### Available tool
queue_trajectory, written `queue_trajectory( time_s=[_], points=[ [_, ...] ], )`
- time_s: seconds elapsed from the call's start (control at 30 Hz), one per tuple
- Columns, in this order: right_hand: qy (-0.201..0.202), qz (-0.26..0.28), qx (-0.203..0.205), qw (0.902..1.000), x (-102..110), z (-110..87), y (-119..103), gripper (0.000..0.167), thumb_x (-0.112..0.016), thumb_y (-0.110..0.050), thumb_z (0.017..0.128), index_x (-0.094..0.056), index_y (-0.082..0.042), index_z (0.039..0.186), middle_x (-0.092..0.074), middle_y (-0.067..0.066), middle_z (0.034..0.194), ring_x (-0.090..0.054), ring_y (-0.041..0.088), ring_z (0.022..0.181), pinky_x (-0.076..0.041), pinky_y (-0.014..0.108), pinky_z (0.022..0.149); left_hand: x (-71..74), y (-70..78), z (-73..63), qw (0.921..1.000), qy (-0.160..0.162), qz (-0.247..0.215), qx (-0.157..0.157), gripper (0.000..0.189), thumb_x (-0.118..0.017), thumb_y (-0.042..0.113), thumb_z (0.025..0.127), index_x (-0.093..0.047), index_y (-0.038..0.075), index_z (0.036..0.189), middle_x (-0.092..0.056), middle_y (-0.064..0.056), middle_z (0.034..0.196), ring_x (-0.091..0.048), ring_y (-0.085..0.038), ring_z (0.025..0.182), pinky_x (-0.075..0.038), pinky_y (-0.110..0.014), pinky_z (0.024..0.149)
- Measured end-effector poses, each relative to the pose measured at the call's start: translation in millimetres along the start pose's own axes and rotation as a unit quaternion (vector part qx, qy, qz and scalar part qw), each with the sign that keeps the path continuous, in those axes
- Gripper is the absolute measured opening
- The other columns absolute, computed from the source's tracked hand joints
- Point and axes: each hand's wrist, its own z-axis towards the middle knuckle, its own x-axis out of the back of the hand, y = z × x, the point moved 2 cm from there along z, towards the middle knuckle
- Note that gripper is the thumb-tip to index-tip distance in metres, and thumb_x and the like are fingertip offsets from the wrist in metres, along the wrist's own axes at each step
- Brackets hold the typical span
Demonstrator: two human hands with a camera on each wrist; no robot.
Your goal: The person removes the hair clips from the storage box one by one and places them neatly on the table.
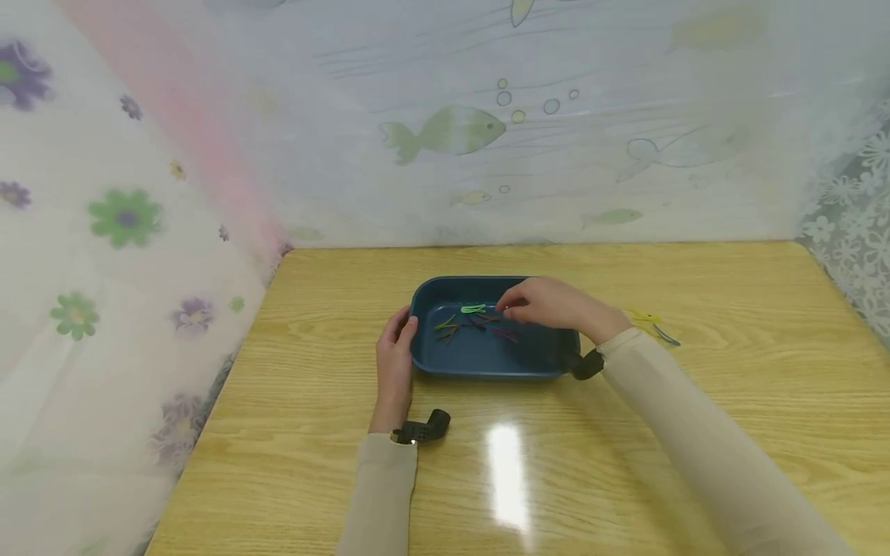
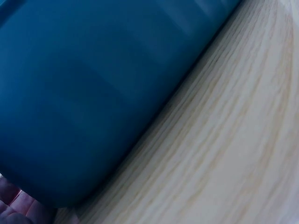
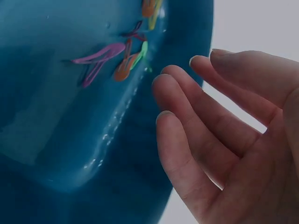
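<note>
A dark blue plastic tub (image 1: 490,375) stands on the wooden table, with several snap hair clips scattered on its floor. Among them are a bright green clip (image 1: 473,309), a purple clip (image 3: 99,57) and an orange clip (image 3: 123,71). My left hand (image 1: 396,347) holds the tub's left end, thumb at the rim; in the left wrist view only some fingers (image 2: 21,205) show beside the tub's corner. Over the tub's right part hovers my right hand (image 1: 556,305), its fingers loosely bent. The right wrist view shows nothing between those fingers, and the clips lie apart from them.
Right of the tub, a yellow clip (image 1: 647,317) and a grey-blue clip (image 1: 666,334) lie on the table (image 1: 292,463), partly behind my right wrist. A fish-printed curtain (image 1: 452,177) hangs along the table's back edge. Another flowered curtain (image 1: 125,293) runs down the left side.
</note>
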Motion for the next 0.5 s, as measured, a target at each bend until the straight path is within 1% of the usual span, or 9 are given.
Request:
queue_trajectory(
  time_s=[0.1, 0.17, 0.27, 0.43, 0.5],
  points=[
    [-0.014, 0.004, -0.009, 0.9998, 0, 6.3, 3, 0.028, -0.049, -0.018, 0.092, -0.058, -0.008, 0.117, -0.064, 0.005, 0.092, -0.057, 0.017, 0.075, -0.044, 0.033, 0.068, 0.8, -4.6, 2.9, 1.0000, 0.005, 0.000, -0.002, 0.035, -0.053, 0.037, 0.089, -0.053, 0.023, 0.121, -0.051, 0.007, 0.121, -0.043, -0.007, 0.114, -0.032, -0.028, 0.097],
    [-0.022, 0.006, -0.010, 0.9997, -1, 10.1, 6, 0.029, -0.049, -0.018, 0.092, -0.058, -0.007, 0.117, -0.064, 0.005, 0.090, -0.058, 0.018, 0.076, -0.045, 0.033, 0.068, 0.7, -5.9, 3.3, 1.0000, 0.006, 0.001, -0.005, 0.034, -0.053, 0.038, 0.089, -0.053, 0.024, 0.120, -0.051, 0.008, 0.120, -0.043, -0.007, 0.113, -0.032, -0.028, 0.097],
    [-0.035, 0.020, -0.024, 0.9989, -3, 14.7, 10, 0.029, -0.051, -0.019, 0.092, -0.058, -0.006, 0.116, -0.064, 0.005, 0.090, -0.059, 0.019, 0.077, -0.047, 0.032, 0.067, 0.2, -6.5, 3.0, 0.9999, 0.008, 0.003, -0.010, 0.035, -0.053, 0.038, 0.088, -0.054, 0.023, 0.120, -0.052, 0.007, 0.120, -0.044, -0.007, 0.113, -0.032, -0.029, 0.097],
    [-0.049, 0.048, -0.051, 0.9964, -8, 20.5, 17, 0.027, -0.052, -0.019, 0.091, -0.059, -0.005, 0.113, -0.063, 0.007, 0.091, -0.059, 0.018, 0.074, -0.048, 0.029, 0.064, -0.6, -6.1, 3.0, 0.9998, 0.012, 0.003, -0.017, 0.035, -0.053, 0.039, 0.088, -0.054, 0.023, 0.119, -0.052, 0.007, 0.119, -0.045, -0.008, 0.112, -0.033, -0.030, 0.097],
    [-0.052, 0.055, -0.056, 0.9956, -9, 23.0, 19, 0.026, -0.053, -0.018, 0.090, -0.060, -0.005, 0.111, -0.063, 0.007, 0.090, -0.059, 0.018, 0.073, -0.048, 0.029, 0.063, -0.5, -6.1, 3.5, 0.9998, 0.015, 0.002, -0.016, 0.035, -0.054, 0.039, 0.088, -0.055, 0.023, 0.119, -0.053, 0.007, 0.119, -0.045, -0.007, 0.112, -0.033, -0.029, 0.097]
  ],
)
